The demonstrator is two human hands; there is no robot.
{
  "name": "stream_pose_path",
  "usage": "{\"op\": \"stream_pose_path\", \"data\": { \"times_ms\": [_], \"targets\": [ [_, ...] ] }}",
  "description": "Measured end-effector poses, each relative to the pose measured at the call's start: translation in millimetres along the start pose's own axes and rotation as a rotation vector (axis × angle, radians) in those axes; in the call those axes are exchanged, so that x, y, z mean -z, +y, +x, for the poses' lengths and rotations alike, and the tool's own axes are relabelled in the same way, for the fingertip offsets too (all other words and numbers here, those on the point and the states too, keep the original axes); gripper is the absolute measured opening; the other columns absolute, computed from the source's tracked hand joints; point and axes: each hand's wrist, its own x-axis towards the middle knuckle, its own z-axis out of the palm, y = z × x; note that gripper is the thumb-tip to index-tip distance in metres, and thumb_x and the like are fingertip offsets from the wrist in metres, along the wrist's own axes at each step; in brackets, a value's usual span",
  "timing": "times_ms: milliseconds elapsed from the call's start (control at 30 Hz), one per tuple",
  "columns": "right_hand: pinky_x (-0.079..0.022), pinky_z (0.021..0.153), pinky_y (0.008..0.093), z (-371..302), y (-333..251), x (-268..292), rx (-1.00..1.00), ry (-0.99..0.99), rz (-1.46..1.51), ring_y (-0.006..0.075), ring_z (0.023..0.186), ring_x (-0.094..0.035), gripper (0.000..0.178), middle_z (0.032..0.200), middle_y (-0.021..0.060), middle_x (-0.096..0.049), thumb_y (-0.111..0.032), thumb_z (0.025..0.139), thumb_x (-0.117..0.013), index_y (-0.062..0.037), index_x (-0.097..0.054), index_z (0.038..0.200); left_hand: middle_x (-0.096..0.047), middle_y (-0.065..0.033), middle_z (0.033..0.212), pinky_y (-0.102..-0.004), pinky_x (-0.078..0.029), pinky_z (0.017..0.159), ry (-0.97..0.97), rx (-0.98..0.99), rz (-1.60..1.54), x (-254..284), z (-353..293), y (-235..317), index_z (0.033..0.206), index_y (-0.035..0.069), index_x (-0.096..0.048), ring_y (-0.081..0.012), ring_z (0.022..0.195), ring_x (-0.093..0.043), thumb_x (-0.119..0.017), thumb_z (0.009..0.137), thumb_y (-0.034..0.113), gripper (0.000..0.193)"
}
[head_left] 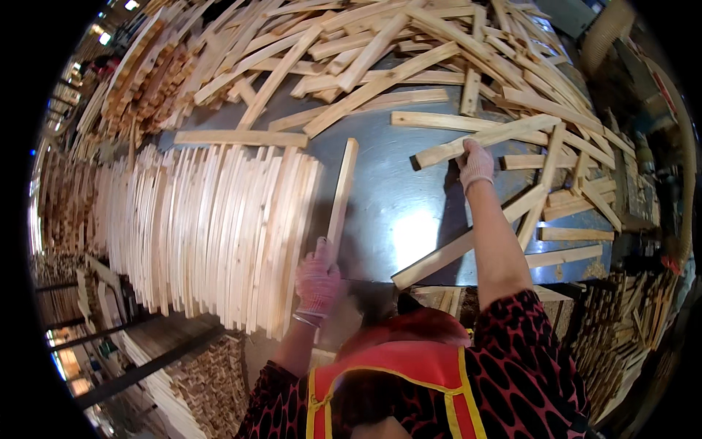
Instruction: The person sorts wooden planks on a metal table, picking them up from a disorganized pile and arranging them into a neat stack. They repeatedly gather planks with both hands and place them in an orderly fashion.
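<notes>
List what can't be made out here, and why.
Head view:
- Part of the wooden strip at the left hand: covered by that hand.
- Part of the diagonal strip: behind the right forearm.
- Lower layers of the loose-strip pile: under its top layers.
- Corrugated hose's upper end: cut off by the picture's rim.

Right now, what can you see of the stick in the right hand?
The stick is pale, squared wood with a dark left end. It slants over the table, left end nearer the person, its right part overlapping other sticks. The gloved right hand grips it left of its middle; whether it rests on those sticks is unclear.
</notes>
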Motion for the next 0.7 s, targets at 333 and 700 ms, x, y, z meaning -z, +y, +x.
{"op": "stream_pose_path", "data": {
  "times_ms": [333,700],
  "targets": [
    [-0.056,0.074,0.0317,-313,174,40,-0.214,-0.685,-0.863,0.0158,0.086,-0.068,0.042,0.100,0.0072,-0.072,-0.026,0.094,-0.077,-0.0029,-0.064,0.127,-0.056,-0.0101,0.148,-0.0535,-0.035,0.119,0.271,-0.265,0.105,-6,-5,-72,0.149,0.013,-0.055,-0.0338,0.142,-0.047,-0.073,0.088,0.037,0.068],
    [-0.041,0.110,0.0487,-244,-9,79,0.732,-0.656,-2.276,0.0348,0.137,-0.050,0.057,0.145,0.0100,-0.056,-0.027,0.094,-0.068,-0.0196,-0.056,0.149,-0.052,-0.0105,0.146,-0.0532,-0.032,0.121,0.283,-0.360,0.294,-18,-14,-82,0.146,0.011,-0.054,-0.0355,0.144,-0.043,-0.073,0.087,0.037,0.067]
  ]
}}
